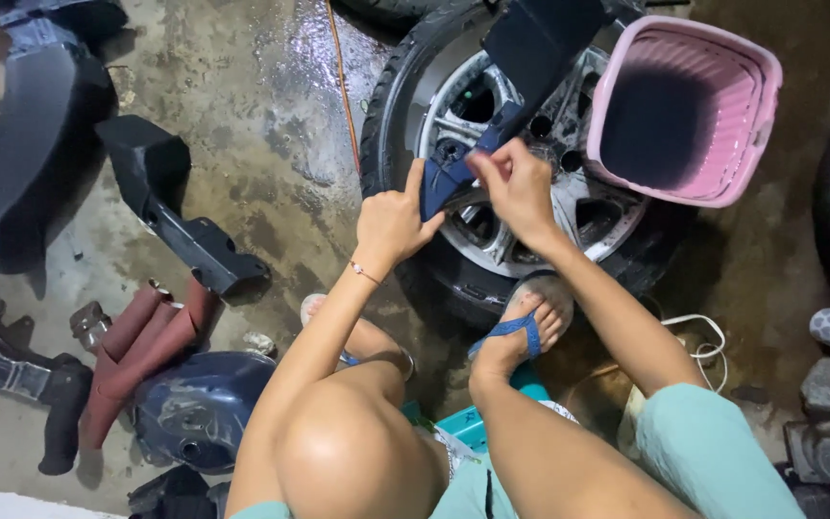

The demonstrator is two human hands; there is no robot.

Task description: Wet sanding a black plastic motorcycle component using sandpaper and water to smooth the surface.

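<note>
Sitting low over a wheel (pixel 521 207) that lies flat on the wet floor (pixel 271 144), the person holds a dark blue panel (pixel 511 86) upright above its alloy rim. The left hand (pixel 391 223) is closed on the panel's lower end, thumb raised along its edge, just left of the wheel's hub. The right hand (pixel 516 187) is curled against the same end from the other side, fingertips pinched on a small pale thing; it is too small to tell whether that is a pad, a cloth or paper. The panel rises from both hands toward the far rim of the wheel, where a pink basket (pixel 689 111) rests tilted on the tyre.

As a judgement, the work on this piece looks to be midway: only the near end is under the hands, and the rest of the panel shows no clear change. Left of the wheel lie other dark panels (pixel 175 202), some rolled reddish sheets (pixel 141 346) and a blue shell (pixel 199 404), none being handled, so more pieces seem left to do.
</note>
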